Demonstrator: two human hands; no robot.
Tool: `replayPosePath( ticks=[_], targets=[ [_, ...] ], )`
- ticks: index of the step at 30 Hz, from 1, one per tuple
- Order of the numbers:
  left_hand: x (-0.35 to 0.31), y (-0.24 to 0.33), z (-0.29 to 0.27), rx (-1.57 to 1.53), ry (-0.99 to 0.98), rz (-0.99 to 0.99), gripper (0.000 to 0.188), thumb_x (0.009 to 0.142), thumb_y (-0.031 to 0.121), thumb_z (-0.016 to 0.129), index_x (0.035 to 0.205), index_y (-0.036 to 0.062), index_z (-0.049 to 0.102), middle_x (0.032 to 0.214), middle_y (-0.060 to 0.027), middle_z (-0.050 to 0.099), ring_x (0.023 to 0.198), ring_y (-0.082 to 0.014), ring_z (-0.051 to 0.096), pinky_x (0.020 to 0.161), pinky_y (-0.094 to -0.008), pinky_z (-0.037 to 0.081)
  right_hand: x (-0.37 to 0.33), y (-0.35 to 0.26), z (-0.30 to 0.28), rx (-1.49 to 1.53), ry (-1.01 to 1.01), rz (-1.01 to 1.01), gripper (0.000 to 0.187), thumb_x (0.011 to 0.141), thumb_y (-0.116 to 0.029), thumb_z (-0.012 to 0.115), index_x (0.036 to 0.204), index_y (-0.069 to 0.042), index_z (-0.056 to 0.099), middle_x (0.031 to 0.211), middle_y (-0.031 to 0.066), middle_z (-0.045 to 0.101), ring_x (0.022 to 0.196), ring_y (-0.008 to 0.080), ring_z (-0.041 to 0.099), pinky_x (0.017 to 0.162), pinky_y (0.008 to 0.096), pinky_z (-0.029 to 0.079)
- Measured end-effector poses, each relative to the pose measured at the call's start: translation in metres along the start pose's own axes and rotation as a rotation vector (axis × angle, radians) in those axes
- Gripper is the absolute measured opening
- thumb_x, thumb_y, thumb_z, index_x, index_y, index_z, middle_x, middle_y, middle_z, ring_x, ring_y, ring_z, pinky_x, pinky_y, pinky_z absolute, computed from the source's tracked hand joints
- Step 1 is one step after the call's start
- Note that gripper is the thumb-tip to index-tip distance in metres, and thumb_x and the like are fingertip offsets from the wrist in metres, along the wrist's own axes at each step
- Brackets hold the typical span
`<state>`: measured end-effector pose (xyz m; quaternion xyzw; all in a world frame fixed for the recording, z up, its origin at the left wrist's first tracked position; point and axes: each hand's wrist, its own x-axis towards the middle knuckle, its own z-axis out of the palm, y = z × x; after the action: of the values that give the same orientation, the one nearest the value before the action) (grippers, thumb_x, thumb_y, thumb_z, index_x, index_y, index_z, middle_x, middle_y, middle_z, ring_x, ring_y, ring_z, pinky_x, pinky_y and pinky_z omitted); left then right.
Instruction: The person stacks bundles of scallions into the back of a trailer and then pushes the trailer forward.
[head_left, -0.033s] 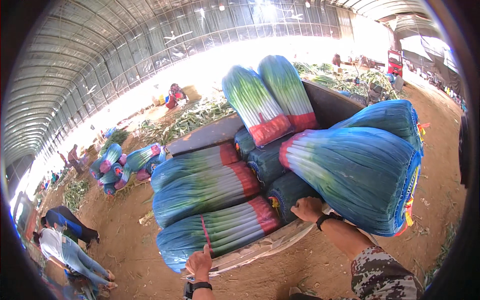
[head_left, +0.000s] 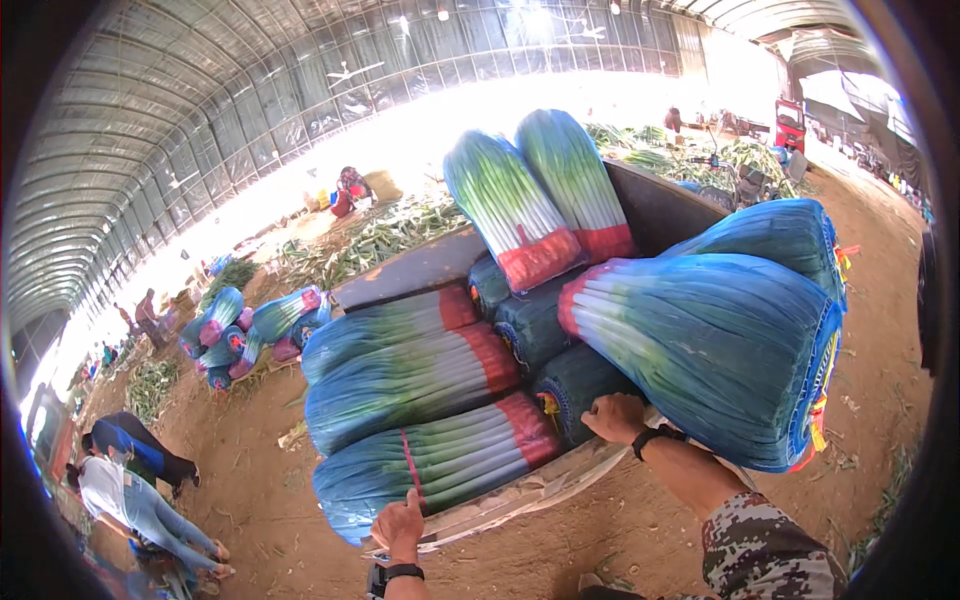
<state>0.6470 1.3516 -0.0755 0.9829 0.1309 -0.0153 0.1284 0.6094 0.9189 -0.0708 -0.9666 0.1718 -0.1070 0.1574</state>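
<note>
- A long bundle of green-and-white leeks in blue netting with a red end (head_left: 445,462) is lying on its side at lower centre of the frame; a thin pinkish-red band (head_left: 411,466) is running around it.
- The left hand (head_left: 398,524) is resting at the bundle's near side, its thumb pointing up beside the band; its other fingers are curling mostly out of sight, so whether they are clamping on anything I cannot tell.
- The right hand (head_left: 614,419) is sitting right of centre, beside a dark green, round-ended netted bundle (head_left: 588,385); its fingers are curling in close together, but what they are closing on, if anything, I cannot tell.
- Black wristbands (head_left: 405,571) are circling both wrists; a grey-and-brown pixel-camouflage sleeve (head_left: 768,545) is covering part of the right forearm.
- The pale, worn near edge (head_left: 525,497) of an open, dark-walled cargo bed (head_left: 405,272) is passing below the bundles.
- Two similar leek bundles (head_left: 410,385) are lying alongside the first, farther up the frame.
- Two more (head_left: 517,215) are leaning side by side at upper centre; a large blue-netted bundle (head_left: 710,340) is jutting toward the right.
- More bundles (head_left: 280,320) are lying on brown earth (head_left: 270,500) at left of centre.
- Two people (head_left: 165,520) are bending at lower left.
- A red vehicle (head_left: 790,128) is standing at upper right.
</note>
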Motion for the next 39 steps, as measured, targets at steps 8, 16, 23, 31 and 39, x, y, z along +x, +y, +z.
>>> replayPosePath(
  ticks=[8,16,23,31,39],
  targets=[
    [0.002,-0.003,0.007,0.000,0.039,0.019,0.066,0.095,0.066,0.043,0.093,0.0120,0.082,0.095,-0.0198,0.075,0.096,-0.0382,0.072,0.086,-0.0467,0.051,0.001,0.000,0.000,-0.014,-0.020,0.019,0.036,0.080,-0.045,0.065,0.078,-0.012,0.079,0.081,0.0176,0.074,0.077,0.0371,0.072,0.072,0.0490,0.057],
    [0.004,-0.008,0.009,-0.003,0.061,0.038,0.064,0.094,0.065,0.044,0.093,0.0129,0.082,0.095,-0.0211,0.075,0.096,-0.0393,0.071,0.087,-0.0481,0.051,0.001,-0.001,-0.001,-0.006,-0.016,0.023,0.038,0.081,-0.046,0.066,0.080,-0.010,0.079,0.080,0.0182,0.074,0.077,0.0379,0.073,0.073,0.0497,0.057],
    [0.006,-0.010,0.013,-0.019,0.062,0.046,0.064,0.095,0.065,0.045,0.094,0.0132,0.082,0.096,-0.0203,0.075,0.096,-0.0390,0.071,0.087,-0.0486,0.050,0.001,-0.003,-0.003,-0.004,-0.016,0.021,0.037,0.081,-0.045,0.066,0.080,-0.011,0.079,0.080,0.0188,0.074,0.078,0.0378,0.073,0.075,0.0497,0.057],
    [0.001,-0.004,0.008,-0.025,0.064,0.031,0.063,0.095,0.064,0.044,0.094,0.0139,0.082,0.096,-0.0191,0.075,0.096,-0.0388,0.071,0.086,-0.0491,0.051,-0.002,-0.002,-0.006,-0.004,-0.008,0.028,0.037,0.081,-0.045,0.065,0.078,-0.011,0.079,0.081,0.0192,0.074,0.078,0.0377,0.073,0.075,0.0495,0.057],
    [0.001,-0.010,0.010,-0.043,0.104,0.045,0.062,0.095,0.062,0.046,0.090,0.0118,0.081,0.093,-0.0203,0.074,0.093,-0.0403,0.070,0.083,-0.0496,0.050,-0.001,-0.006,-0.001,-0.002,0.014,-0.015,0.037,0.080,-0.044,0.065,0.077,-0.010,0.078,0.080,0.0202,0.073,0.078,0.0404,0.072,0.074,0.0517,0.056]
  ],
)
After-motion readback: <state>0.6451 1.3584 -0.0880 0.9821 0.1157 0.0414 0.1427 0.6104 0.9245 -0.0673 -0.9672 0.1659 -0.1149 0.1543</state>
